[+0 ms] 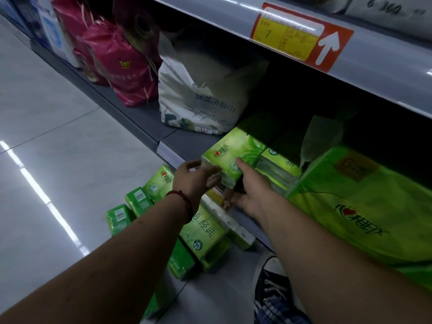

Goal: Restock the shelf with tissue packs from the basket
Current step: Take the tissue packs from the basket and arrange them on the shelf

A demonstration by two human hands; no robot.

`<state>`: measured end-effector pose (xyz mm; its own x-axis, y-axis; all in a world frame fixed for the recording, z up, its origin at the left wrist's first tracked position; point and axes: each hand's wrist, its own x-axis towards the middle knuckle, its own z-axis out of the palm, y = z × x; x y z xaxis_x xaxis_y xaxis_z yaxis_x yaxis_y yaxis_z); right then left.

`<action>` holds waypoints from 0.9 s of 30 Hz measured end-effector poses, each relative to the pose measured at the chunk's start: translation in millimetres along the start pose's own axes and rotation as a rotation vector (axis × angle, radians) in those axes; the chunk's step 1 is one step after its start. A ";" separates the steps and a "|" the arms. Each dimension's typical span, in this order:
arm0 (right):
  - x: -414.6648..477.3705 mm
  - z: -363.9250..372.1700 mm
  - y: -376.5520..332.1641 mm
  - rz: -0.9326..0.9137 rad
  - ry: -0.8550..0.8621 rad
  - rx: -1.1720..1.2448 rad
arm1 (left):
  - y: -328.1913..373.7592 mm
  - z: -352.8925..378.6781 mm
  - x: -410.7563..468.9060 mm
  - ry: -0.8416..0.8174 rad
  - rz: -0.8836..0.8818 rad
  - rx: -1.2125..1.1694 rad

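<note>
A green tissue pack [236, 153] sits at the front edge of the lower shelf [187, 142], held between both hands. My left hand [194, 181], with a red string on its wrist, grips the pack's left end, thumb above and fingers below. My right hand [253, 190] holds its front side, with the index finger laid on top and the thumb underneath. To its right, a second green pack [281, 168] lies on the shelf. Several more green packs [203, 232] lie in a heap on the floor below. No basket is in view.
A large green multi-pack [364, 206] fills the shelf at the right. A white floral bag [198, 99] and pink bags [121, 64] stand further left. An upper shelf with a yellow-and-red price label [301, 36] overhangs. My shoe [271, 286] is on the floor.
</note>
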<state>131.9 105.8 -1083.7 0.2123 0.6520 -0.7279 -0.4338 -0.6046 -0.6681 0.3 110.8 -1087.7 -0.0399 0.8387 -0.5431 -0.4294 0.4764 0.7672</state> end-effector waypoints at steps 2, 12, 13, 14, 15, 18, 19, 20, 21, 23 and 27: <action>7.1 -0.4 -6.6 -0.028 0.047 0.058 | -3.8 11.5 4.0 -0.036 0.007 -0.029; 32.5 5.4 -29.9 -0.074 0.154 0.378 | -5.9 43.7 31.3 -0.176 0.002 0.032; 35.4 4.7 -30.8 -0.074 0.162 0.394 | -6.0 47.8 32.5 -0.186 0.007 0.072; 37.0 4.1 -31.6 -0.071 0.160 0.398 | -5.7 52.1 32.7 -0.200 0.014 0.116; 38.3 2.8 -32.4 -0.067 0.150 0.387 | -5.0 56.4 31.4 -0.223 0.021 0.157; 39.7 -2.5 -33.6 -0.052 0.110 0.328 | -3.1 62.5 27.4 -0.286 0.006 0.233; 38.8 -4.6 -33.8 -0.051 0.100 0.321 | -2.3 61.1 27.9 -0.305 0.004 0.256; 37.3 -6.4 -33.7 -0.050 0.092 0.319 | -1.7 57.1 29.6 -0.323 0.004 0.282; 35.4 -8.1 -33.2 -0.051 0.081 0.314 | -1.0 51.8 30.6 -0.339 0.004 0.305; 29.9 -11.1 -29.9 -0.054 0.053 0.285 | 0.8 38.1 32.1 -0.343 0.004 0.347; 20.8 -9.0 -19.4 -0.086 0.052 0.149 | 5.8 -2.0 22.6 -0.186 0.106 0.442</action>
<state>152.6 127.0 -1087.2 0.2976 0.6712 -0.6789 -0.5361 -0.4710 -0.7006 -4.9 131.9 -1096.2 0.1167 0.9025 -0.4147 -0.0062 0.4182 0.9083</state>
